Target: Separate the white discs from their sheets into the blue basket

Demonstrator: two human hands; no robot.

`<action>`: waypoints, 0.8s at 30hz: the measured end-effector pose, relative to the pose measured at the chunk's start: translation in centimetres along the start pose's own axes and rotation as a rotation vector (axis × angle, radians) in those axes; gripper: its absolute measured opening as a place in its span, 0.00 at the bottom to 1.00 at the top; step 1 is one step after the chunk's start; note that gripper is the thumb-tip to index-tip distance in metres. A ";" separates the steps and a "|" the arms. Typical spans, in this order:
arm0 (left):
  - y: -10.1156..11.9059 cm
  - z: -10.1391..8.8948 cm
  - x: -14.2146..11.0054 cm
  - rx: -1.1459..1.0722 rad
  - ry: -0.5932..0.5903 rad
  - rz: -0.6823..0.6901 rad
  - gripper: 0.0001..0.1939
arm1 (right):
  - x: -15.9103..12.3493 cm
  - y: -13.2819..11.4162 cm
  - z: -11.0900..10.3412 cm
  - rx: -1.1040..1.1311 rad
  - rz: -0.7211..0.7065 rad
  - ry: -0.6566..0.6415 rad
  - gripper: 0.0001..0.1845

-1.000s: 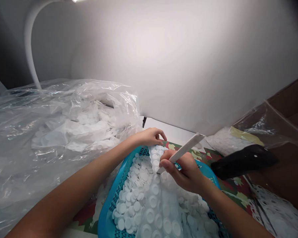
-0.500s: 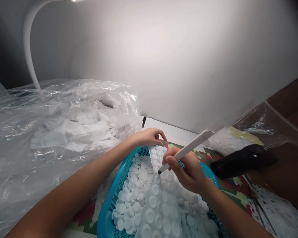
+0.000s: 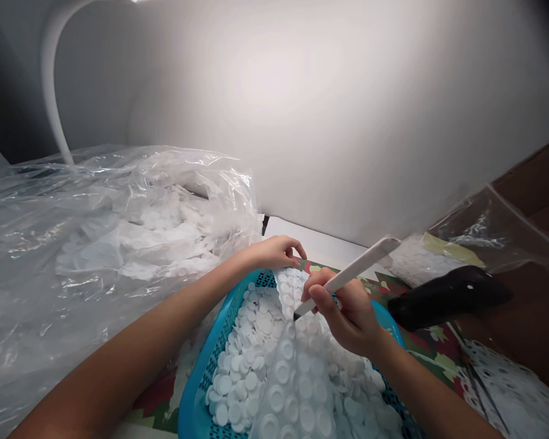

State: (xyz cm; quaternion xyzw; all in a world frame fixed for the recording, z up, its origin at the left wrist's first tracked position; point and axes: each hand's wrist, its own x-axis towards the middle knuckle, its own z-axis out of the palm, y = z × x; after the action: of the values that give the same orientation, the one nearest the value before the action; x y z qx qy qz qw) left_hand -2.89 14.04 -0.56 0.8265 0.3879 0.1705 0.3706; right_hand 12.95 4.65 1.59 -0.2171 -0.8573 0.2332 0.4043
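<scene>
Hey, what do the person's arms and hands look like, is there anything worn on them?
Both forearms are bare as far as the view shows: no sleeves, gloves, watch or bracelet. The left hand and the right hand show no rings on the visible fingers. Nails look short and unpainted. The upper arms are out of view, so any sleeve higher up cannot be told.

Just one camera, worn on the person's head, looking forward and down, pretty close over the blue basket (image 3: 196,399), with the white wall (image 3: 348,110) behind.
</scene>
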 end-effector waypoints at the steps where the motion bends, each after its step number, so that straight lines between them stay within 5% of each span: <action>1: 0.0 0.0 0.0 -0.001 -0.002 0.000 0.16 | 0.0 0.0 0.0 -0.004 0.005 0.010 0.10; 24: -0.2 0.1 0.1 0.011 -0.007 0.013 0.15 | 0.0 0.2 0.1 0.016 0.113 -0.234 0.12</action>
State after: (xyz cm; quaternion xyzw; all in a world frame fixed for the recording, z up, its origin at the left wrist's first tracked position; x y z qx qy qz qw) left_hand -2.89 14.19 -0.79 0.8318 0.3820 0.1680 0.3661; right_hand 12.87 4.83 1.42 -0.2333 -0.8832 0.2860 0.2894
